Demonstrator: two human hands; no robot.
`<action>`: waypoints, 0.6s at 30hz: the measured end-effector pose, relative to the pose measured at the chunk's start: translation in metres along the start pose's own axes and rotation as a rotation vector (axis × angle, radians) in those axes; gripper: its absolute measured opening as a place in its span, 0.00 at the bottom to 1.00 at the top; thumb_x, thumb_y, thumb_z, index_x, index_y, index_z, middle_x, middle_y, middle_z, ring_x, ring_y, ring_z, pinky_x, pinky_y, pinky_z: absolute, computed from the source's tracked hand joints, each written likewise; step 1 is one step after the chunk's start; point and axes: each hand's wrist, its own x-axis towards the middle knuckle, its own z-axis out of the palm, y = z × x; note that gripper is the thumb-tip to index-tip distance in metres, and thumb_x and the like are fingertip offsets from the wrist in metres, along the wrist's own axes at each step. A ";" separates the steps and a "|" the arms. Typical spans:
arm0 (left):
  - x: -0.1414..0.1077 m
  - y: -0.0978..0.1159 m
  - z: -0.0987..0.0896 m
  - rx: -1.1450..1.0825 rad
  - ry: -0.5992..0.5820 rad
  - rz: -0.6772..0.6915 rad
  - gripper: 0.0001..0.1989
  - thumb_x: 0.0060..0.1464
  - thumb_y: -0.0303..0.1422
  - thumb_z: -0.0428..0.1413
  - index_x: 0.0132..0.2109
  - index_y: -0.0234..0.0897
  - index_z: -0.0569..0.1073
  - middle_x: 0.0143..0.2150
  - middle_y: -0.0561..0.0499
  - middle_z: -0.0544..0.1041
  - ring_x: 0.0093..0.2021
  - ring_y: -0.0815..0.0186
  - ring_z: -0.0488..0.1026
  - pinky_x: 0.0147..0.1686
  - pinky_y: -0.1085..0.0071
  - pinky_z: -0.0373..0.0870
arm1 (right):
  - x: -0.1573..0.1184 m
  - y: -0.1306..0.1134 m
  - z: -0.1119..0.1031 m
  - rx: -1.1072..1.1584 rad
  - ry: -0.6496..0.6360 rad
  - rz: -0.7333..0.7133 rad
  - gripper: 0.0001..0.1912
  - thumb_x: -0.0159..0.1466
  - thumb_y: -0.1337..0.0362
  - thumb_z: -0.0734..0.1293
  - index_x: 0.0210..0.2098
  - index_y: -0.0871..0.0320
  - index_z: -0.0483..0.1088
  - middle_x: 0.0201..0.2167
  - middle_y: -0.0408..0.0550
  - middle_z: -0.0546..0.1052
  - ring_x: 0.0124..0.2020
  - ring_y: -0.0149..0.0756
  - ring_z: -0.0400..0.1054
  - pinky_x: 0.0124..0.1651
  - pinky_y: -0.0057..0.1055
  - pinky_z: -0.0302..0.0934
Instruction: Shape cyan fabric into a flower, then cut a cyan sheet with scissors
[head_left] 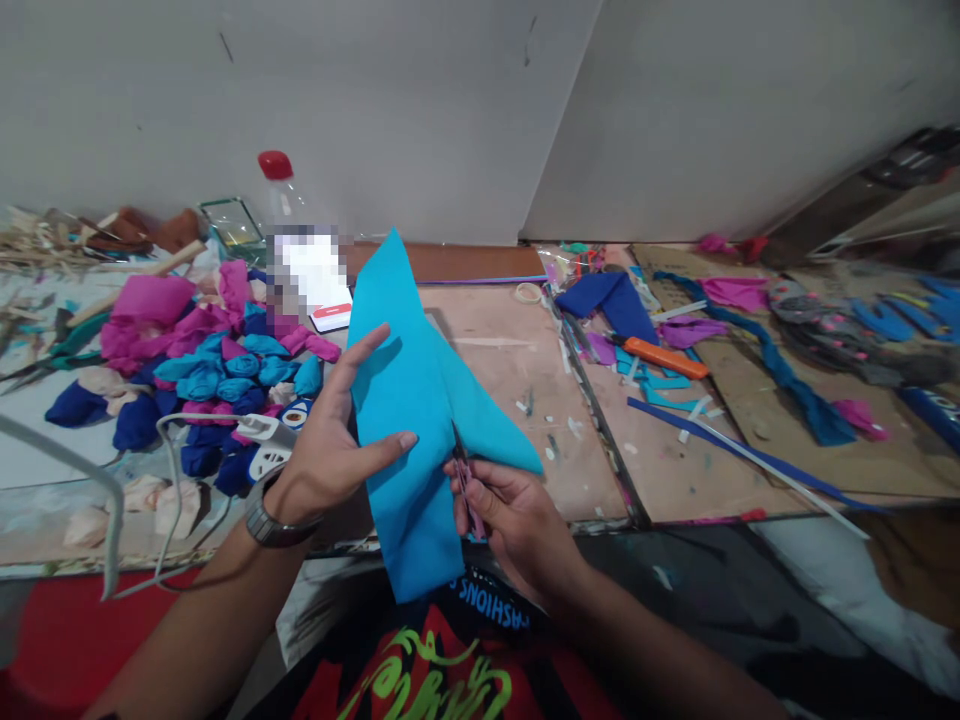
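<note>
A bright blue sheet [397, 370] is held up over the near edge of the table, partly split into a broad left part and a pointed flap on the right. My left hand [337, 440] grips its left side, thumb and a finger lying across the front and the other fingers hidden behind. In my right hand [499, 505] is a pair of small scissors [466, 490], its fingers wrapped round the handles. The scissor blades point up and meet the sheet where the cut opens.
Pink, blue and cream fabric bundles [217, 370] lie at the left, beside a white power strip [268, 450] and a cable. A red-capped bottle [276, 168] and a lit phone [319, 270] stand behind. An orange cutter [666, 357] and fabric strips lie at the right.
</note>
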 end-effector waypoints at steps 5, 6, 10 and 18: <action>-0.001 0.001 0.000 0.005 0.000 -0.003 0.48 0.48 0.45 0.69 0.72 0.47 0.58 0.74 0.46 0.57 0.74 0.42 0.49 0.73 0.45 0.50 | 0.000 -0.001 0.001 0.000 0.005 -0.005 0.18 0.60 0.49 0.75 0.38 0.59 0.78 0.24 0.43 0.74 0.23 0.28 0.59 0.27 0.30 0.48; -0.001 0.001 0.000 0.003 0.001 -0.001 0.48 0.48 0.45 0.69 0.72 0.48 0.58 0.74 0.46 0.57 0.74 0.42 0.49 0.73 0.45 0.50 | 0.000 -0.001 0.001 0.001 0.006 -0.005 0.18 0.61 0.50 0.75 0.38 0.59 0.78 0.24 0.43 0.74 0.23 0.28 0.59 0.27 0.30 0.48; -0.001 0.000 0.000 -0.009 0.009 0.003 0.47 0.48 0.43 0.69 0.72 0.49 0.58 0.74 0.48 0.58 0.74 0.42 0.49 0.73 0.45 0.51 | 0.000 0.000 0.001 0.009 0.010 -0.003 0.20 0.61 0.49 0.75 0.42 0.59 0.78 0.25 0.43 0.74 0.23 0.28 0.60 0.27 0.29 0.48; 0.000 0.000 0.001 -0.019 0.007 -0.005 0.47 0.48 0.44 0.69 0.71 0.50 0.59 0.73 0.49 0.59 0.75 0.42 0.49 0.73 0.44 0.51 | 0.001 0.001 0.000 -0.012 0.006 -0.018 0.20 0.61 0.49 0.74 0.42 0.58 0.79 0.25 0.44 0.74 0.24 0.28 0.59 0.28 0.30 0.48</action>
